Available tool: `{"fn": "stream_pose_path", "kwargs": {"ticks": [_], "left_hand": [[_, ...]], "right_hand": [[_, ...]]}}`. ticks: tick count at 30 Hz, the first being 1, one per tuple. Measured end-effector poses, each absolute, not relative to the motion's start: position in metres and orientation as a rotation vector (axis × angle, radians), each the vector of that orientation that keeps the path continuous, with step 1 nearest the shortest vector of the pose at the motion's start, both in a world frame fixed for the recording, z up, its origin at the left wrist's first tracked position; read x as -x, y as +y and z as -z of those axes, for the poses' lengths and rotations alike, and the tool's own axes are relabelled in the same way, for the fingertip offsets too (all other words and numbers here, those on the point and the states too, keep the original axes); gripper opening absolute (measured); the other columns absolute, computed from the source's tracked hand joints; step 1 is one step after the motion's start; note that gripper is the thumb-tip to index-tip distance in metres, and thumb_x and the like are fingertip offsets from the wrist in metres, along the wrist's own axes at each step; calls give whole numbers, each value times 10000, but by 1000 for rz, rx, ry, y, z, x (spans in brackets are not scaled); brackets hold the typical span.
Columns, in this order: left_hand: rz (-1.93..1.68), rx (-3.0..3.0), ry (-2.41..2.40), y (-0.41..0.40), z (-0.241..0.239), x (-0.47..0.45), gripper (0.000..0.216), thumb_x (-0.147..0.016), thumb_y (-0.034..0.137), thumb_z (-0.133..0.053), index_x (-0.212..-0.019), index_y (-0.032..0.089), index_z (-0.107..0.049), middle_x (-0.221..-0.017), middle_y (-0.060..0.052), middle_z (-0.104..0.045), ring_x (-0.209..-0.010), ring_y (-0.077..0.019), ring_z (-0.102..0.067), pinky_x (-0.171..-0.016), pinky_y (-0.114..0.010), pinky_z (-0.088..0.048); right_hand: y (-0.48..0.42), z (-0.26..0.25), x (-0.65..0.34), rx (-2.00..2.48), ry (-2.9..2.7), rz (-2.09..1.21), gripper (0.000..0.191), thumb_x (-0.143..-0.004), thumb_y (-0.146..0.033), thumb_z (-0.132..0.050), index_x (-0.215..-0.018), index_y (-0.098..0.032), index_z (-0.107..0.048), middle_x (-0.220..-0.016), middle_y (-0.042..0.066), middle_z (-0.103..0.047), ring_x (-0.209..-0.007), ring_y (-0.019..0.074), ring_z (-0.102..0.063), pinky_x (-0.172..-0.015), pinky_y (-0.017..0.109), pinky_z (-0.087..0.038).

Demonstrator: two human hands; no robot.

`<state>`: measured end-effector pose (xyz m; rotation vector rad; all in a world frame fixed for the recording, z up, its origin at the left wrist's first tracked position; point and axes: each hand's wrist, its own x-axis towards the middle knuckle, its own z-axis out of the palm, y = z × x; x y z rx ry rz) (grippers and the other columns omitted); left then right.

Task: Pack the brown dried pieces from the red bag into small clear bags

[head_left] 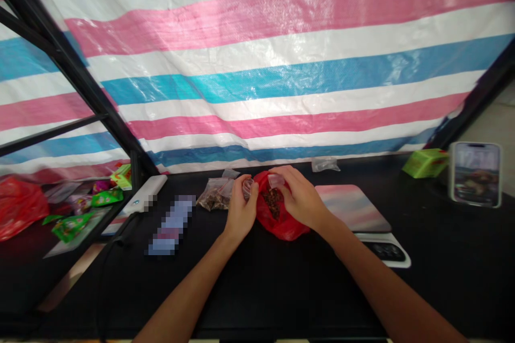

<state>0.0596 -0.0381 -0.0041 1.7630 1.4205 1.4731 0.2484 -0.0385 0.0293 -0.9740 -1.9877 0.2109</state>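
A red plastic bag lies open on the black table, with dark brown bits showing inside it. My left hand is closed on a small clear plastic pouch at the bag's left rim. My right hand rests over the bag's right side, its fingers pinched on a small clear piece above the opening. Just left of my left hand lies a clear pouch filled with brown bits.
A striped pink, white and blue tarp hangs behind the table. A pink mat and a white device lie to the right, with a standing phone and a green box beyond. Leftward sit a white power bank and green packets.
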Motion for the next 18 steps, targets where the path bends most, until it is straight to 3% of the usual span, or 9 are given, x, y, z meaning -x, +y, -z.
{"fn": "stream_pose_path", "kwargs": {"ticks": [3, 7, 10, 15, 18], "left_hand": [[-1553, -1763, 1578, -45, -4, -58, 307, -1005, 430, -489, -1214, 212, -543, -1167, -100, -636, -1078, -245, -620, -988, -415, -472], [-1337, -1816, 1769, -55, -6, -61, 312, -984, 447, -510, -1188, 211, -521, -1091, -118, -649, -967, -289, -669, -874, -441, -508], [-1190, -1866, 1765, -56, 4, -66, 317, -937, 415, -587, -1161, 207, -504, -1080, -120, -625, -920, -286, -681, -844, -439, -517], [-1261, -1834, 1576, -48, 20, -67, 367, -828, 226, -674, -1114, 191, -447, -1083, -91, -568, -1020, -248, -623, -950, -424, -486], [-1247, -1681, 1494, -45, 20, -67, 387, -808, 184, -672, -1095, 198, -414, -997, -43, -575, -897, -196, -620, -882, -371, -496]], "right_hand": [[-32, -19, -253, 1073, -2152, -180, 475, -839, 30, -489, -1205, -239, -628, -1213, 78, -656, -1127, 261, -572, -1015, 425, -478], [-27, -6, -257, 1174, -2284, -162, 488, -769, 43, -540, -1165, -218, -656, -1209, 88, -663, -1095, 264, -587, -990, 408, -473], [-26, -1, -259, 1227, -2301, -179, 478, -802, 17, -542, -1205, -217, -651, -1258, 90, -654, -1119, 256, -599, -1000, 387, -464], [-27, -5, -258, 1285, -2317, -210, 375, -901, -76, -535, -1225, -221, -657, -1289, 73, -648, -1130, 240, -597, -1023, 365, -452], [-30, -8, -258, 1314, -2309, -170, 331, -941, -133, -534, -1227, -237, -663, -1267, 67, -640, -1133, 241, -589, -1018, 361, -449]]}}
